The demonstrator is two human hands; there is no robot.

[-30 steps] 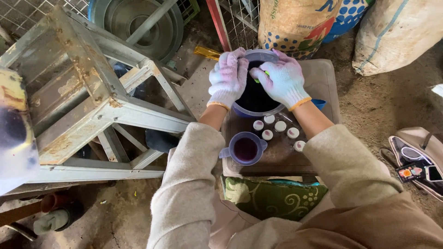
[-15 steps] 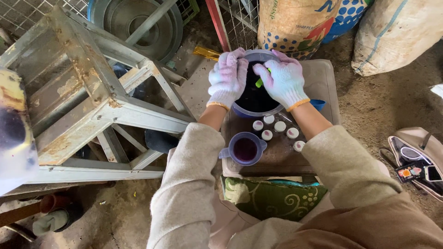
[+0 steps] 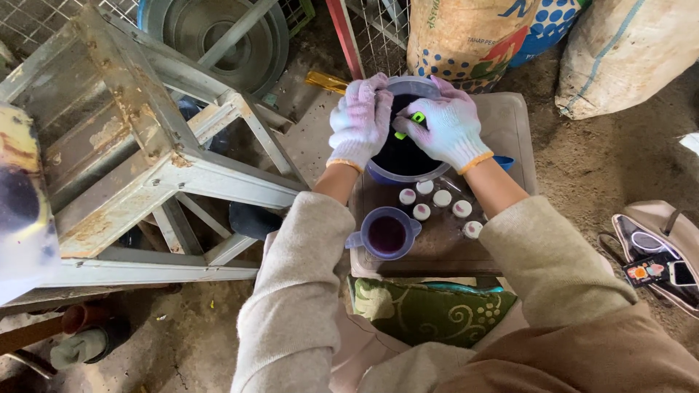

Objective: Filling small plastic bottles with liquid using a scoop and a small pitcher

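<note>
A bluish plastic bucket [image 3: 405, 173] of dark purple liquid stands at the far end of a small brown plastic stool [image 3: 510, 120]. My left hand [image 3: 359, 120], in a white knit glove, grips the bucket's left rim. My right hand [image 3: 448, 125], gloved too, holds a small bright green stick [image 3: 411, 121] over the liquid. In front of the bucket sit several little white-capped bottles [image 3: 442, 199] and a small purple jug [image 3: 386, 234] with dark liquid in it.
A rusty grey metal frame [image 3: 138, 145] fills the left. Large sacks [image 3: 626, 51] stand behind the stool, and a round metal basin [image 3: 218, 36] lies at the top. A green patterned cushion [image 3: 429, 313] is under me. An open bag [image 3: 659, 258] lies at the right.
My right hand has lifted slightly and turned, so more of the green stick shows above the liquid. The left hand stays on the rim.
</note>
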